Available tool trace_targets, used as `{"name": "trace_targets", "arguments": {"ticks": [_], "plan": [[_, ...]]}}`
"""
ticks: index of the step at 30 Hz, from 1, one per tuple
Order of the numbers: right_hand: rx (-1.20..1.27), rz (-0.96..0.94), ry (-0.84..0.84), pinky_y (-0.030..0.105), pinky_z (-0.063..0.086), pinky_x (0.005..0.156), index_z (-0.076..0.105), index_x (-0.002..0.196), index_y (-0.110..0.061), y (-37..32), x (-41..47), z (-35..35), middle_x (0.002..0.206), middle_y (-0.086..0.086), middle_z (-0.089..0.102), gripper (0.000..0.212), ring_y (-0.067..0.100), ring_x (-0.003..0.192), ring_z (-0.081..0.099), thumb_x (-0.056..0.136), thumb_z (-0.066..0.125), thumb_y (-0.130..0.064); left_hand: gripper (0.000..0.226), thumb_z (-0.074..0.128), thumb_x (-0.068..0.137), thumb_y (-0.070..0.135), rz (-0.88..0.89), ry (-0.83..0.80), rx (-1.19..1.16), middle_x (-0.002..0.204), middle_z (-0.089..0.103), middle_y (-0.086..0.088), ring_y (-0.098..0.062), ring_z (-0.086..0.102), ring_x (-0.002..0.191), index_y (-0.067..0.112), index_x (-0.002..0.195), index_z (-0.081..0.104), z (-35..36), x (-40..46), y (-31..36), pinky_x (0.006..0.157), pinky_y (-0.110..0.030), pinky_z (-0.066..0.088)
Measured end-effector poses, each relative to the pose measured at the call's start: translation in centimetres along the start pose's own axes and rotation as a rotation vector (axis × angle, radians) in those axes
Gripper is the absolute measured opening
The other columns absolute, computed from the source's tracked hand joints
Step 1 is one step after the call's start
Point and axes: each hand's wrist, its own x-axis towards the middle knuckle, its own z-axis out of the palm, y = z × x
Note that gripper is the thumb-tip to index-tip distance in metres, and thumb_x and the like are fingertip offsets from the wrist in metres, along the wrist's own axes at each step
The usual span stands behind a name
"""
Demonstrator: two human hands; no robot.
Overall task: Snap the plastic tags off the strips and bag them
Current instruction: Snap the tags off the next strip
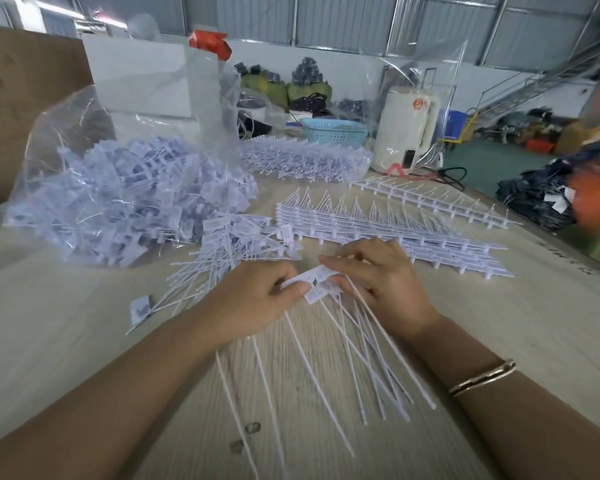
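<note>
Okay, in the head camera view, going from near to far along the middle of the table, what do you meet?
Loose white tag tails → both hands gripping a small bunch of white plastic tags → flat stack of white unsnapped strips → light blue plastic basket.

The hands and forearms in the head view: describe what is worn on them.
Both forearms are bare, with no sleeves in view. The left hand wears no glove and no ring or band that shows. The right hand is also ungloved; on that wrist sit thin metal bangles, gold-toned, stacked close together. No watch is visible.
</note>
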Motion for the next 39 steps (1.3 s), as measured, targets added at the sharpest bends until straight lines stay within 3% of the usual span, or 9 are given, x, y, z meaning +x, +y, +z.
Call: {"name": "trace_targets", "arguments": {"ticks": [7,13,17,22,25,29,32,36,39], "plan": [[0.235,0.156,-0.109,0.039,0.044,0.071,0.074,0.092,-0.013,0.0,0.0,0.4,0.083,0.0,0.069,0.026,0.018,0.077,0.06,0.087,0.057,-0.033,0.019,0.058,0.09,0.033,0.036,-0.034,-0.053,0.066,0.062,0.005,-0.019,0.057,0.061,0.023,0.073,0.058,0.1,0.0,0.0,0.058,-0.03,0.041],[0.49,0.27,-0.169,0.006,0.033,0.069,0.067,0.077,-0.002,-0.2,0.2,1.0,0.074,-0.023,0.05,0.021,-0.013,0.072,0.049,0.09,0.051,-0.009,0.024,0.059,0.089,0.033,0.071,-0.047,0.002,0.064,0.058,0.006,-0.015,0.054,0.058,0.033,0.067,0.051,0.4,0.1,-0.2,0.058,-0.032,0.041],[0.534,0.313,-0.185,0.011,0.036,0.067,0.066,0.079,-0.001,0.0,0.3,0.9,0.073,-0.02,0.052,0.023,-0.009,0.069,0.05,0.092,0.048,-0.009,0.023,0.057,0.091,0.031,0.07,-0.067,-0.056,0.065,0.061,0.014,-0.003,0.053,0.054,0.034,0.068,0.053,0.4,0.1,0.0,0.055,-0.021,0.038],[0.576,0.374,-0.196,0.022,0.043,0.075,0.069,0.077,-0.006,0.1,0.1,0.4,0.077,-0.013,0.062,0.026,0.002,0.075,0.058,0.094,0.05,-0.004,0.019,0.054,0.093,0.03,0.076,-0.107,-0.082,0.076,0.068,0.021,-0.007,0.058,0.062,0.035,0.075,0.053,0.4,0.1,0.3,0.057,-0.022,0.041],[0.59,0.413,-0.216,0.021,0.042,0.074,0.065,0.07,-0.013,-0.5,0.2,0.1,0.073,-0.008,0.062,0.03,0.006,0.072,0.057,0.095,0.049,-0.008,0.016,0.054,0.094,0.029,0.075,-0.138,-0.111,0.081,0.07,0.02,-0.017,0.065,0.074,0.031,0.079,0.056,0.3,0.1,0.5,0.066,-0.035,0.049],[0.736,0.693,-0.003,0.01,0.039,0.065,0.057,0.07,-0.007,0.7,-0.6,-1.2,0.068,-0.004,0.054,0.029,0.002,0.063,0.049,0.097,0.045,-0.011,0.012,0.056,0.09,0.035,0.045,-0.209,-0.192,0.089,0.072,0.012,-0.037,0.066,0.086,0.024,0.087,0.06,-0.4,-0.5,0.1,0.08,-0.056,0.051],[0.61,0.597,-0.14,0.012,0.041,0.07,0.067,0.077,-0.018,0.6,-0.7,-1.6,0.076,-0.011,0.061,0.025,0.004,0.072,0.056,0.094,0.051,-0.009,0.009,0.058,0.09,0.034,0.019,-0.182,-0.212,0.088,0.072,0.007,-0.038,0.065,0.085,0.031,0.081,0.061,-0.3,-0.6,0.3,0.076,-0.053,0.052],[0.496,0.427,-0.171,0.01,0.037,0.071,0.069,0.104,-0.002,0.4,-0.4,-0.7,0.085,0.007,0.057,0.021,0.008,0.074,0.051,0.085,0.063,0.0,0.019,0.059,0.089,0.021,-0.03,-0.16,-0.184,0.069,0.062,0.008,-0.025,0.049,0.057,0.03,0.073,0.057,0.0,0.0,0.2,0.06,-0.035,0.038],[0.443,0.4,-0.246,0.018,0.039,0.075,0.066,0.113,-0.005,0.9,-0.7,-0.5,0.087,0.002,0.049,0.029,0.014,0.079,0.049,0.084,0.066,-0.004,0.025,0.055,0.091,0.015,-0.008,-0.131,-0.102,0.06,0.052,0.011,-0.011,0.045,0.054,0.029,0.07,0.053,-0.3,0.1,-0.1,0.058,-0.03,0.036]]}}
